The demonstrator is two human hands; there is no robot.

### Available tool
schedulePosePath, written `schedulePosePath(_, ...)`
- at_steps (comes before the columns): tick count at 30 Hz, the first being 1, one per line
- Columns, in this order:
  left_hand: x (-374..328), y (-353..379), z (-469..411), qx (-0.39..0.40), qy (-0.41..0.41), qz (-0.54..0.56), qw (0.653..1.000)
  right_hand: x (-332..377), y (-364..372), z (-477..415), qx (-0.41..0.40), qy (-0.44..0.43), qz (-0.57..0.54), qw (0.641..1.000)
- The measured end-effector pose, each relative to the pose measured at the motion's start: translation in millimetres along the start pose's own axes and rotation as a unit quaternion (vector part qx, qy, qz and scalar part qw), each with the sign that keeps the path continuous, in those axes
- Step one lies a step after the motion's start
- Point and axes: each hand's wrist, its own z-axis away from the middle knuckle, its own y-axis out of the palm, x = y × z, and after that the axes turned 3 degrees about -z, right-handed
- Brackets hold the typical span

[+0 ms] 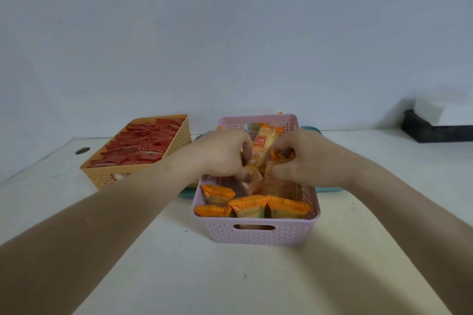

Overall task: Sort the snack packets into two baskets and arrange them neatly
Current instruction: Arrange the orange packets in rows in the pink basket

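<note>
A pink basket (261, 234) stands in front of me and holds several orange snack packets (247, 203). Both hands are inside it near the middle. My left hand (221, 155) is closed around orange packets on the left side. My right hand (302, 158) pinches an orange packet (277, 155) by its top edge. One packet (263, 139) stands upright between the hands. To the left, an orange basket (143, 174) is filled with several red snack packets (143, 146) lying in rows.
A teal tray (185, 194) lies under the pink basket, showing at its sides. The white table has a round hole (82, 150) at the far left. A black and white object (435, 123) sits at the right by the wall.
</note>
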Motion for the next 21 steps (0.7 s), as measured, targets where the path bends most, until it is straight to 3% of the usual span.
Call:
schedulePosePath(4, 4.9, -0.3, 19.1, -0.011, 0.029, 0.057, 0.998, 10.1, 0.6, 1.3, 0.063, 0.003, 0.129, 0.990)
schedulePosePath(9, 10.7, 1.1, 33.9, 0.106, 0.080, 0.124, 0.983, 14.2, 8.7, 1.3, 0.101, -0.018, 0.235, 0.966)
schedulePosePath(14, 4.1, 8.9, 47.4, 0.154, 0.094, 0.093, 0.979, 15.2, -6.5, 2.6, 0.194, 0.000, 0.218, 0.957)
schedulePosePath(21, 1.1, 16.6, 47.0, 0.128, 0.109, 0.043, 0.985, -1.7, 9.8, 4.5, 0.188, -0.025, 0.263, 0.946)
